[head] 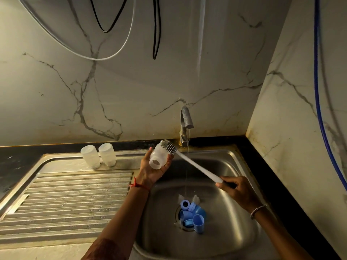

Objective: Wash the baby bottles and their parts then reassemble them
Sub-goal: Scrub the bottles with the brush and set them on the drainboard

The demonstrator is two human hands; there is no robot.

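Several blue parts (193,215) pile over the drain (176,212), individually hard to distinguish.

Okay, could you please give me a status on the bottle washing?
Left hand holds bottle; right hand grips brush, bristles on its outside. Two bottles upended on drainboard. Blue parts in sink, tap running.

Clear bottle (157,158) tilted, uncapped — blue parts (192,214) (heaped) in sink (225,160).

Dim warm light, glare streak on wall (200,53), shadowed corners, wide-angle edge bending, perhaps slight blur
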